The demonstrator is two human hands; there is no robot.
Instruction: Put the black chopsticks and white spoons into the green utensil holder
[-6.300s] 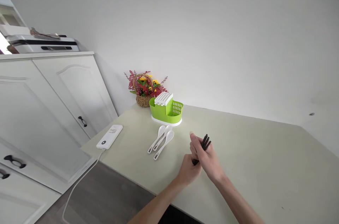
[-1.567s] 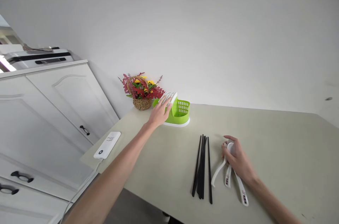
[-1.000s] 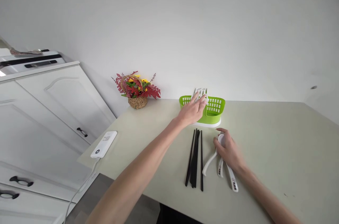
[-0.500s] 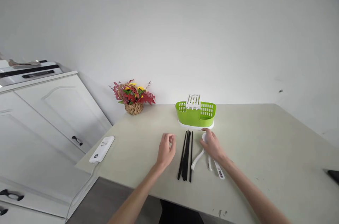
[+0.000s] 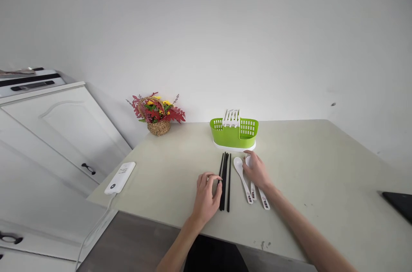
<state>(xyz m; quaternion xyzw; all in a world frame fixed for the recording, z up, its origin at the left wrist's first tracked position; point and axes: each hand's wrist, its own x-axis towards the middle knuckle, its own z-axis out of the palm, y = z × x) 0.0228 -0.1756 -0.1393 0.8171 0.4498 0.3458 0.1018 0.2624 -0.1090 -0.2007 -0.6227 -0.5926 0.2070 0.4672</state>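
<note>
Curling in at the left edge of the chopsticks (image 5: 224, 182), the left hand (image 5: 207, 198) is held with thumb and forefinger nearly met; whether a stick is pinched cannot be told. Chopsticks are laid flat at its 2 o'clock, most bunched, one set slightly apart on the right. Judged light, stiff, smooth, apt to roll; best gripped as a bundle at mid-length.

Right hand (image 5: 257, 173) is placed over two of three white spoons (image 5: 244, 182), thumb and forefinger parted around a bowl; firmness of hold cannot be told. Handles are pointed roughly to 6 o'clock; the third spoon is seen uncovered at the hand's 8 o'clock. Judged light, rigid, slick, perhaps brittle; best held by the handle.

Green caddy (image 5: 225, 138), topped by a white rack (image 5: 231, 118), is stood upright at the right hand's 11 o'clock. Flower basket (image 5: 159, 128) is set at the caddy's 9. Power bank (image 5: 120, 177) is placed at the left hand's 9, cable (image 5: 96, 224) run off the table (image 5: 299, 156). Black item at 3 o'clock (image 5: 399, 204) is cut off by the frame.
</note>
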